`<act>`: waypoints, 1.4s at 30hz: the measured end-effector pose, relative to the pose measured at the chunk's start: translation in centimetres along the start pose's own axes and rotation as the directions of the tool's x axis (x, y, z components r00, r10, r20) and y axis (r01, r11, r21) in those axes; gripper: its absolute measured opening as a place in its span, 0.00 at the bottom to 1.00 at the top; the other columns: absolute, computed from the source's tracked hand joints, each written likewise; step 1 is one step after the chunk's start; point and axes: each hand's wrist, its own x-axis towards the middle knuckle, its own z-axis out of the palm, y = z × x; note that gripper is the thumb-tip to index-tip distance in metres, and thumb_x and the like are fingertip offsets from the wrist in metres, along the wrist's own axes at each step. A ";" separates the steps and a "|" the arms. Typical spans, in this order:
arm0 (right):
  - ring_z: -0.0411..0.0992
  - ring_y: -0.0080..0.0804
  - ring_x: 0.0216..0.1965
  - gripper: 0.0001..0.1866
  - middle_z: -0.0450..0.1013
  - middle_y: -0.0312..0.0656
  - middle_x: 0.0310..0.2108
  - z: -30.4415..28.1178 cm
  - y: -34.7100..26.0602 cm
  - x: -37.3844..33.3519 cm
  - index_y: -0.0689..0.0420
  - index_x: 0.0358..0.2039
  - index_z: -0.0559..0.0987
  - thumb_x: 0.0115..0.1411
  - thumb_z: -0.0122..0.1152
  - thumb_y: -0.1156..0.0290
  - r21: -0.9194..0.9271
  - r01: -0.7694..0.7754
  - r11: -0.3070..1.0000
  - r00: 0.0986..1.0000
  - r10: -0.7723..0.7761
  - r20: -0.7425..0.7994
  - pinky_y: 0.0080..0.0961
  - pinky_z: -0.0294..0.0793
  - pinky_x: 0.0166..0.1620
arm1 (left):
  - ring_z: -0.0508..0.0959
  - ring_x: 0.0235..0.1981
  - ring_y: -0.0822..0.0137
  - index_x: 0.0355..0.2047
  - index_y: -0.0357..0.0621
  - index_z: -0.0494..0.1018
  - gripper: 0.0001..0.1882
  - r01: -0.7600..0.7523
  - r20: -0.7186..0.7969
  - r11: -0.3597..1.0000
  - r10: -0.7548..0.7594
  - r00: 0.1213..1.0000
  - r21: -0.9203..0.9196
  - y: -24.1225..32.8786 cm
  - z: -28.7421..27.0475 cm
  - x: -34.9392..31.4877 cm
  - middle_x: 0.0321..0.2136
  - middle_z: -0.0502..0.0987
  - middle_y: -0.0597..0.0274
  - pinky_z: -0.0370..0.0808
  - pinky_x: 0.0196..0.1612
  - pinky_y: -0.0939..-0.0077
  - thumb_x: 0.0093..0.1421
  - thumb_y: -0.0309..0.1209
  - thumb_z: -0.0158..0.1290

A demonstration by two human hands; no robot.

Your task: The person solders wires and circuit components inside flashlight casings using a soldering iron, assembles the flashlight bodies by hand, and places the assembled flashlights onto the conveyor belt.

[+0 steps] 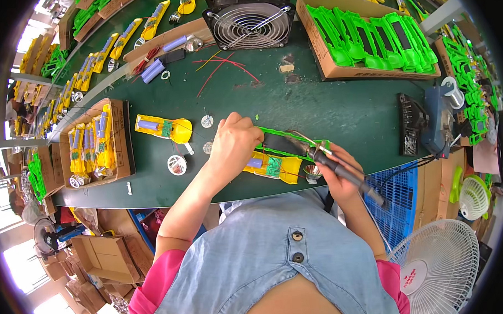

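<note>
My left hand (pixel 234 140) has its fingers closed on the left end of a green plastic housing (pixel 279 146) with a dark panel in it. My right hand (pixel 342 170) is wrapped round a soldering iron (pixel 343 172), whose front end lies over the housing's right end. Below the housing, a yellow half-shell (pixel 288 175) with a purple battery and a green circuit board lies partly covered. A round reflector (pixel 313 171) sits by its right end. Another yellow half-shell (pixel 178 131) lies left of my left hand, with a silver reflector (pixel 177 165) below it.
A cardboard box (pixel 123 139) of yellow assemblies stands left; a box (pixel 337 71) of green housings stands far right. A square fan (pixel 251 25) stands at the back, near loose red wires (pixel 218 74). Right are a solder spool (pixel 452 92), a blue-grey unit (pixel 437 123) and a black iron holder (pixel 410 124).
</note>
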 end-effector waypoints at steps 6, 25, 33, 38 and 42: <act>0.73 0.25 0.25 0.10 0.72 0.43 0.26 1.7 0.4 0.2 0.66 0.35 0.70 0.51 0.57 0.81 0.539 -0.667 0.515 0.660 0.744 0.106 0.18 0.74 0.28 | 0.71 0.31 0.55 0.23 0.39 0.71 0.02 0.135 0.134 0.989 -0.127 0.983 -0.053 0.0 0.2 0.4 0.23 0.69 0.56 0.69 0.33 0.65 0.48 0.24 0.49; 0.73 0.23 0.23 0.08 0.73 0.43 0.25 2.5 0.2 1.1 0.65 0.34 0.71 0.52 0.56 0.79 0.471 -0.743 0.475 0.610 0.770 0.185 0.12 0.68 0.19 | 0.71 0.32 0.54 0.22 0.37 0.70 0.03 0.123 0.162 0.988 -0.137 0.977 0.096 0.7 0.6 0.8 0.25 0.68 0.52 0.70 0.33 0.65 0.45 0.20 0.47; 0.74 0.24 0.24 0.08 0.73 0.44 0.25 1.7 0.5 0.7 0.66 0.34 0.71 0.53 0.57 0.78 0.451 -0.726 0.519 0.660 0.710 0.246 0.14 0.70 0.19 | 0.73 0.34 0.57 0.23 0.36 0.70 0.06 0.065 0.197 0.981 -0.102 0.975 0.183 1.0 0.4 0.7 0.27 0.69 0.52 0.75 0.33 0.71 0.41 0.19 0.50; 0.72 0.26 0.21 0.09 0.73 0.47 0.23 0.9 -0.6 0.7 0.67 0.36 0.70 0.53 0.54 0.81 0.491 -0.521 0.698 0.783 0.620 -0.051 0.17 0.71 0.23 | 0.73 0.33 0.57 0.23 0.36 0.70 0.07 0.061 0.190 0.987 -0.088 0.978 0.147 1.0 0.5 0.9 0.27 0.69 0.52 0.75 0.33 0.70 0.40 0.19 0.51; 0.75 0.26 0.27 0.10 0.74 0.46 0.26 -0.3 -0.1 -0.9 0.66 0.37 0.70 0.53 0.54 0.81 0.190 -0.285 0.939 0.950 0.304 -0.078 0.18 0.73 0.25 | 0.71 0.32 0.54 0.21 0.37 0.70 0.03 0.101 0.157 0.990 -0.116 0.981 0.102 0.4 0.8 1.3 0.25 0.68 0.52 0.70 0.33 0.66 0.44 0.20 0.48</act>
